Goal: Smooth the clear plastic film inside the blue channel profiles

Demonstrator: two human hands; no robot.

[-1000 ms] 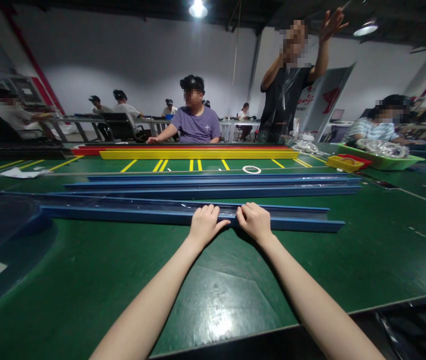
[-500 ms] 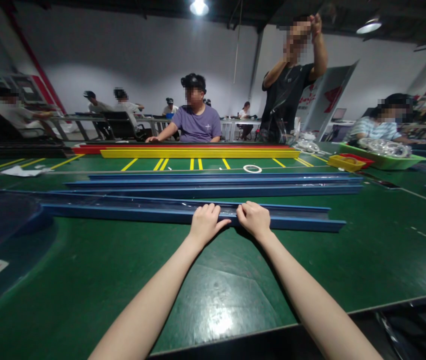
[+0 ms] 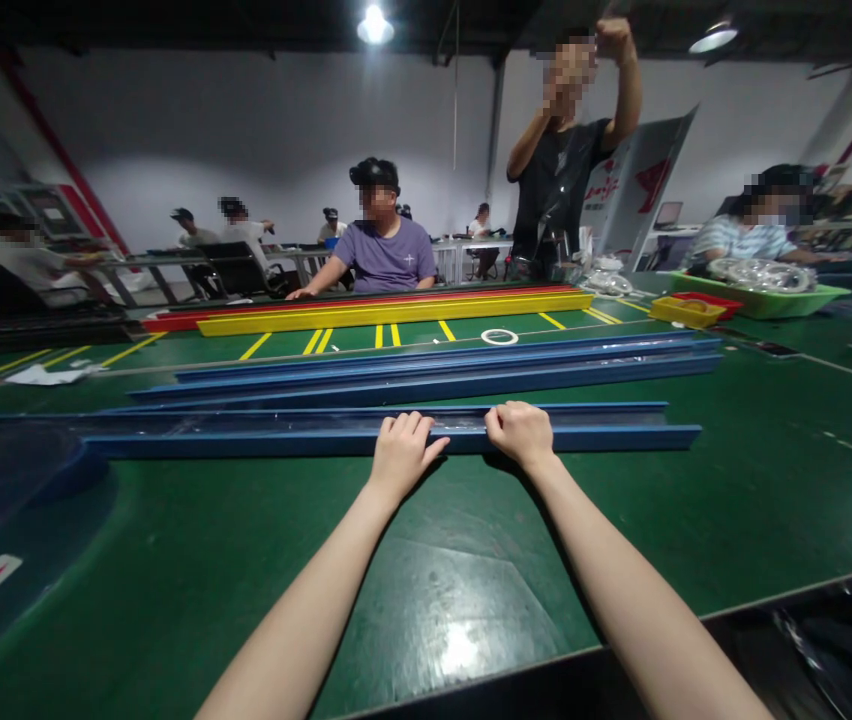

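Observation:
A long blue channel rail (image 3: 591,430) lies across the green table (image 3: 733,500) in front of me. My left hand (image 3: 401,452) curls its fingers over the rail's near wall, thumb out to the right. My right hand (image 3: 522,435) grips the same wall a short way to the right, fingers folded over the top edge. Clear film lines the inside of the rail.
More blue rails (image 3: 426,375) lie just behind, then a yellow rail (image 3: 396,312) and a red one. A white ring (image 3: 500,337) sits mid-table. Green tray (image 3: 763,298) and yellow bin (image 3: 685,310) at far right. Several people sit or stand beyond the table.
My hands have spread a little apart along the rail, and the view has tilted slightly. The standing person's raised hand has come down toward the head.

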